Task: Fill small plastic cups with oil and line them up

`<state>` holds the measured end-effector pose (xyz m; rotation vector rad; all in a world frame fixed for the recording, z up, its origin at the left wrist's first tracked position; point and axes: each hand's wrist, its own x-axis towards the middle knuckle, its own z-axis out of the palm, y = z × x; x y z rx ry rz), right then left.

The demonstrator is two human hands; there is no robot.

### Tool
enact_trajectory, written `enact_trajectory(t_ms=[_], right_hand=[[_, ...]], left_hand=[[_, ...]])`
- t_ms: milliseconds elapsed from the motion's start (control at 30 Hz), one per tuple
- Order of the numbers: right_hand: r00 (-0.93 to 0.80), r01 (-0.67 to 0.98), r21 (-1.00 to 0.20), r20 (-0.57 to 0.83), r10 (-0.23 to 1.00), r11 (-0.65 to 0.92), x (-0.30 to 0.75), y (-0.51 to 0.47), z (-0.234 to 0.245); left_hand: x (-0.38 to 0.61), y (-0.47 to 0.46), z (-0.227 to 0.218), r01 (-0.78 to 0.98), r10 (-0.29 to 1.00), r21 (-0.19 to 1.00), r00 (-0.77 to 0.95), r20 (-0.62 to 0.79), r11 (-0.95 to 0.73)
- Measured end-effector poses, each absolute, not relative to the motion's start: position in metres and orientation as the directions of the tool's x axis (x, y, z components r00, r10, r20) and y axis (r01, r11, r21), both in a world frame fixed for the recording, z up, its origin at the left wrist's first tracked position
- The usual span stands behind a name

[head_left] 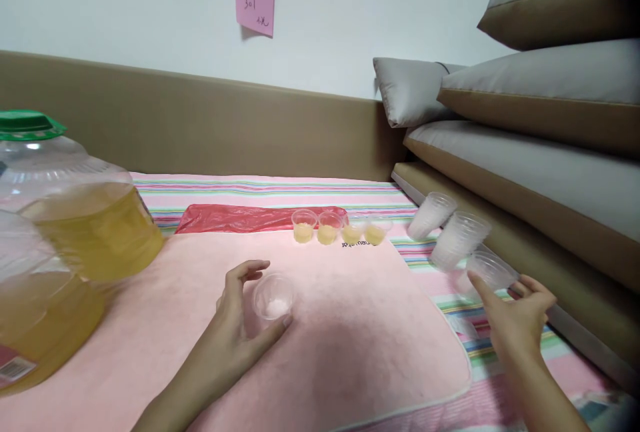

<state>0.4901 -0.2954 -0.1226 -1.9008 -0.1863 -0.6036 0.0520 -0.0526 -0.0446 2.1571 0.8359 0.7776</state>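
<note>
Four small cups [339, 228] are standing filled along the pink towel's [350, 352] far edge. Left hand [240, 325] is grasping an empty plastic cup [273, 297] mid-towel; right hand [517, 315] is pinching another empty cup [490, 272] at the cup stack [445, 229]. Oil jug [75, 232] unpoured.

Head camera looks forward and down, close over the pink towel [350, 352]

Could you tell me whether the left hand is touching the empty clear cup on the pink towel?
Touching: the head view shows the left hand cupping the empty cup, thumb against its rim.
</note>
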Motion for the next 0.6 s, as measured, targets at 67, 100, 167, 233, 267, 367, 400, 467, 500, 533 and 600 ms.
enact_trajectory(t_ms=[67,100,167,233,267,367,400,467,500,533,600], right_hand=[[0.866,0.379,-0.824,0.477,-0.152,-0.421,0.486,-0.295,-0.123],[0.873,0.364,-0.828,0.463,-0.155,-0.426,0.484,-0.295,-0.122],[0.882,0.349,-0.833,0.447,-0.149,-0.43,0.482,-0.294,-0.12],[0.89,0.338,-0.837,0.433,-0.145,-0.43,0.482,-0.294,-0.119],[0.891,0.335,-0.838,0.43,-0.144,-0.43,0.483,-0.294,-0.118],[0.89,0.337,-0.839,0.432,-0.146,-0.428,0.483,-0.294,-0.117],[0.888,0.342,-0.837,0.437,-0.146,-0.427,0.482,-0.294,-0.117],[0.882,0.356,-0.833,0.449,-0.143,-0.424,0.481,-0.294,-0.117],[0.878,0.365,-0.83,0.457,-0.141,-0.422,0.48,-0.294,-0.116],[0.873,0.375,-0.826,0.468,-0.141,-0.421,0.479,-0.294,-0.116],[0.86,0.394,-0.818,0.489,-0.146,-0.419,0.477,-0.293,-0.112]], left_hand=[[0.053,-0.05,-0.045,0.286,0.74,0.77,0.586,0.331,-0.571],[0.053,-0.048,-0.046,0.254,0.745,0.779,0.557,0.367,-0.573],[0.054,-0.043,-0.047,0.17,0.763,0.806,0.478,0.435,-0.566],[0.054,-0.036,-0.047,0.075,0.79,0.839,0.391,0.472,-0.539],[0.054,-0.032,-0.046,0.033,0.806,0.853,0.348,0.478,-0.521],[0.051,-0.025,-0.04,-0.037,0.853,0.881,0.235,0.466,-0.471],[0.05,-0.024,-0.038,-0.054,0.865,0.888,0.206,0.458,-0.457],[0.049,-0.025,-0.033,-0.089,0.885,0.901,0.17,0.434,-0.425],[0.048,-0.026,-0.031,-0.103,0.893,0.907,0.161,0.419,-0.407],[0.049,-0.027,-0.029,-0.112,0.902,0.915,0.155,0.402,-0.389],[0.049,-0.029,-0.027,-0.123,0.919,0.929,0.148,0.366,-0.35]])
